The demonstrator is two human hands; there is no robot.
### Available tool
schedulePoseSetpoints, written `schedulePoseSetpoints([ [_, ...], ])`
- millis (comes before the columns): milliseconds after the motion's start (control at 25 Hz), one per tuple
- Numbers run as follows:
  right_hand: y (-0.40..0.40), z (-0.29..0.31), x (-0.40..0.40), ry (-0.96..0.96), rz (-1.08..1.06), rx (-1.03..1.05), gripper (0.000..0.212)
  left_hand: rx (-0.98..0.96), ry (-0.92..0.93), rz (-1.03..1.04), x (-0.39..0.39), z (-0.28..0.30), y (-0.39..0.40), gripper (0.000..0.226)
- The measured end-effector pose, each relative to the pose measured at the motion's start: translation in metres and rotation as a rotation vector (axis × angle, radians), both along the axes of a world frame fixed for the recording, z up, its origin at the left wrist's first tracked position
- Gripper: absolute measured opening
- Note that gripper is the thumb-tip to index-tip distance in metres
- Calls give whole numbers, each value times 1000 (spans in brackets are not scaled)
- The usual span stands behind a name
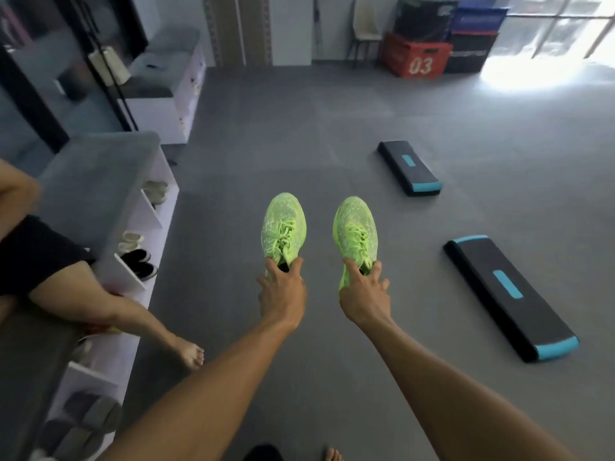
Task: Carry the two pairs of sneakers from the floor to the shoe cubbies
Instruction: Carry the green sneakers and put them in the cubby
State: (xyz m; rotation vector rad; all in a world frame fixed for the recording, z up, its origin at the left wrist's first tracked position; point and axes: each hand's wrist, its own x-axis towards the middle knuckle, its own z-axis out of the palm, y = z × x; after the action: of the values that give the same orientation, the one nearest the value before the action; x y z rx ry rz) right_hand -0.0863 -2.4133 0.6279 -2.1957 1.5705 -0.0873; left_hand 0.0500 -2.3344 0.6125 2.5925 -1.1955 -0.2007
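Observation:
I hold a pair of neon green sneakers out in front of me, toes pointing away, above the grey floor. My left hand (282,289) grips the heel opening of the left sneaker (283,226). The heel of the right sneaker (355,232) is pinched in my right hand (364,296). The white shoe cubbies (133,277) run along the left side under a grey padded top; several compartments hold white and black shoes. No second pair is visible on the floor.
Another person sits on the cubby bench at left, a bare leg and foot (191,352) stretched onto the floor. Two black and blue step platforms (509,294) (407,166) lie at right. Stacked plyo boxes (416,56) and a chair stand at the far wall.

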Motion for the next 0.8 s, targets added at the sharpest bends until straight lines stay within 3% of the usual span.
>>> schedulePoseSetpoints([
  [320,-188,0,192,13,190,23,65,10,17,99,165,-15,-179,45],
  [800,-456,-12,452,-10,168,91,67,100,23,68,428,-10,-445,58],
])
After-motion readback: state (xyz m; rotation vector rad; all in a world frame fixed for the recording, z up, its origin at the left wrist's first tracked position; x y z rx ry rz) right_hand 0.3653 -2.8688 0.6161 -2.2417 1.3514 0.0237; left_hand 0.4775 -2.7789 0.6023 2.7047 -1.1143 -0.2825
